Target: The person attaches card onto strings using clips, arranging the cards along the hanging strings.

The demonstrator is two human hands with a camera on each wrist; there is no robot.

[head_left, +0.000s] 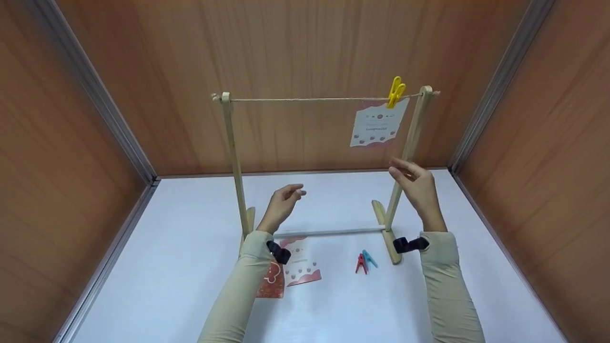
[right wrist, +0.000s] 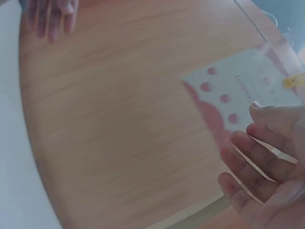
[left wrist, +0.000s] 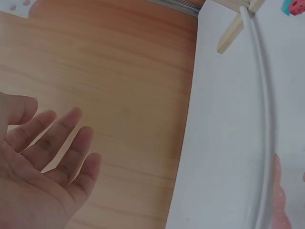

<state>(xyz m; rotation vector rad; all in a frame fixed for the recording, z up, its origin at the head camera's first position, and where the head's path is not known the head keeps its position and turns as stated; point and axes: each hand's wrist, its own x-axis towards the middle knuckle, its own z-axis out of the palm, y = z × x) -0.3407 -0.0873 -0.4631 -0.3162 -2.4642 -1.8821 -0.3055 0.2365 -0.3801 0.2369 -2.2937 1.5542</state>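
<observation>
A white card with pink edges hangs slightly tilted from the cord, near its right end, with a yellow clothespin clamped over its upper edge. The cord runs between the two posts of a wooden stand, which sits on a white counter.

Both hands are unoccupied. The right hand is raised below the hanging card, in front of the right post, its fingers softly bent and parted — the right wrist view sets the fingers over the card's lower corner, though the head view suggests they are probably apart from it. The left hand is held lower, just inside the left post, fingers loosely curved and spread, palm facing inward.

A white rod joins the stand's feet. In front of it, a second card lies flat on the counter beside a red packet, partly hidden by the left sleeve. To the right, a red clothespin and a blue clothespin lie together — side by side, near the stand's right foot.
</observation>
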